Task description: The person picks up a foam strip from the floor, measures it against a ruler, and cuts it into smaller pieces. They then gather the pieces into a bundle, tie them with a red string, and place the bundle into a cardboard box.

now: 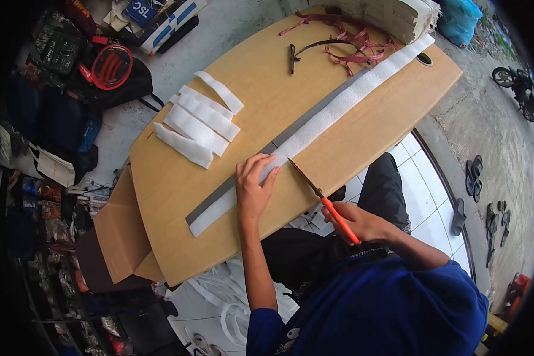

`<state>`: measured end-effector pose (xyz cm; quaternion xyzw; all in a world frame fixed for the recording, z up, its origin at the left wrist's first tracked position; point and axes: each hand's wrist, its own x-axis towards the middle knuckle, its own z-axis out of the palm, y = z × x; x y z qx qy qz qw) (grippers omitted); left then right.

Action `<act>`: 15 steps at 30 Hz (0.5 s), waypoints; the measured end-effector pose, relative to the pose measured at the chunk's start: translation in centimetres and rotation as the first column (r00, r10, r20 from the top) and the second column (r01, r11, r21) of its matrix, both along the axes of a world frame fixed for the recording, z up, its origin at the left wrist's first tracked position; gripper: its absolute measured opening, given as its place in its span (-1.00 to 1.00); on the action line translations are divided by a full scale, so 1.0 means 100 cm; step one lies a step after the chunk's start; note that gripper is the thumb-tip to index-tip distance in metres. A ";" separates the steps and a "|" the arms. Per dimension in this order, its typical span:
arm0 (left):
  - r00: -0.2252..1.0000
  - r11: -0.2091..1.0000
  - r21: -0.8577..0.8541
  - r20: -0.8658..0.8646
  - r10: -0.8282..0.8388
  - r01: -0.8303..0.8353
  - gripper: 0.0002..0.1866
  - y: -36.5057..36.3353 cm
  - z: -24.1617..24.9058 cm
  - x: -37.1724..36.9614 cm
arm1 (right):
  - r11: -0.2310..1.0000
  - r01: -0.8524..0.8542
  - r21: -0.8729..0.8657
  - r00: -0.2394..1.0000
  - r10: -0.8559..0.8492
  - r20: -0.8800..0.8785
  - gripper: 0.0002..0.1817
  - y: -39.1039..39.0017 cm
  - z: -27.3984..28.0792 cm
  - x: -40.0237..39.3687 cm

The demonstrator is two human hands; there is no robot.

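Observation:
A long white foam strip (pixel 338 113) lies diagonally across the wooden table, beside a dark grey strip (pixel 311 118) that runs along its far edge. My left hand (pixel 255 184) holds the foam strip down against the tabletop, thumb and fingers pressed on it near its lower part. In my right hand (pixel 365 224) is a pair of scissors (pixel 339 221) with orange handles. Its blade tips touch the near edge of the foam strip, just right of my left thumb. Several short white foam pieces (pixel 202 121) lie grouped on the left of the table.
On the wooden table (pixel 362 142) are pink-red ribbon scraps (pixel 356 50), a small black tool (pixel 292 59) and a wrapped white stack (pixel 397 18). A cardboard box (pixel 121 225) stands by the left edge. White strips (pixel 234 302) lie on the floor below.

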<state>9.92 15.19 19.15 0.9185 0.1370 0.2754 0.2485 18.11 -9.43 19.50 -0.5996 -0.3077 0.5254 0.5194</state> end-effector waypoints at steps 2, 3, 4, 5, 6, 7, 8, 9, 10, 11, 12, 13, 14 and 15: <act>1.000 1.000 0.002 -0.005 0.000 0.000 -0.74 0.000 0.000 0.000 | 0.991 0.036 0.126 0.991 -0.052 0.125 -0.37 0.004 0.007 -0.003; 1.000 1.000 -0.006 -0.004 0.005 -0.005 -0.74 -0.001 0.000 0.000 | 1.000 -0.002 -0.012 0.995 0.003 0.103 -0.39 0.006 0.016 -0.001; 1.000 1.000 -0.013 -0.002 0.010 -0.010 -0.74 -0.001 0.000 0.000 | 0.988 -0.042 -0.148 0.996 0.054 0.075 -0.40 0.007 0.022 0.000; 1.000 1.000 -0.011 -0.002 0.010 -0.010 -0.74 -0.001 0.000 0.000 | 0.988 -0.042 -0.147 0.996 0.054 0.075 -0.40 0.007 0.022 0.000; 1.000 1.000 -0.004 -0.002 0.007 -0.007 -0.74 0.000 0.000 0.000 | 0.989 -0.055 -0.139 0.995 0.066 0.079 -0.38 0.008 0.021 0.001; 1.000 1.000 0.003 -0.002 0.004 -0.004 -0.73 0.000 0.000 0.000 | 0.989 -0.067 -0.133 0.993 0.079 0.083 -0.36 0.007 0.019 0.001; 1.000 1.000 0.002 -0.002 0.005 -0.005 -0.73 -0.001 0.000 0.000 | 0.989 -0.068 -0.134 0.993 0.079 0.083 -0.36 0.007 0.018 0.002; 1.000 1.000 -0.009 -0.006 0.008 -0.008 -0.73 -0.001 0.001 0.000 | 0.989 -0.070 -0.133 0.996 0.077 0.046 -0.34 0.007 0.015 0.002; 1.000 1.000 -0.019 -0.011 0.012 -0.013 -0.73 -0.002 0.002 -0.001 | 0.988 -0.075 -0.133 0.997 0.076 0.009 -0.31 0.007 0.014 0.002; 1.000 1.000 -0.020 -0.011 0.016 -0.016 -0.73 -0.001 0.002 -0.001 | 0.988 -0.078 -0.133 0.997 0.080 0.009 -0.31 0.008 0.015 0.002; 1.000 1.000 -0.008 -0.007 0.013 -0.013 -0.73 -0.001 0.001 -0.001 | 0.987 -0.087 -0.133 0.996 0.090 0.017 -0.29 0.008 0.017 0.003; 1.000 1.000 0.003 -0.004 0.010 -0.010 -0.73 -0.001 0.001 -0.001 | 0.987 -0.095 -0.133 0.995 0.099 0.025 -0.27 0.009 0.019 0.004; 1.000 1.000 0.002 -0.005 0.010 -0.010 -0.73 -0.001 0.001 -0.001 | 0.986 -0.096 -0.134 0.995 0.100 0.024 -0.27 0.009 0.021 0.004; 1.000 1.000 -0.002 -0.005 0.007 -0.007 -0.74 -0.001 0.001 -0.001 | 0.977 -0.102 -0.189 0.992 0.114 0.050 -0.22 0.010 0.024 0.005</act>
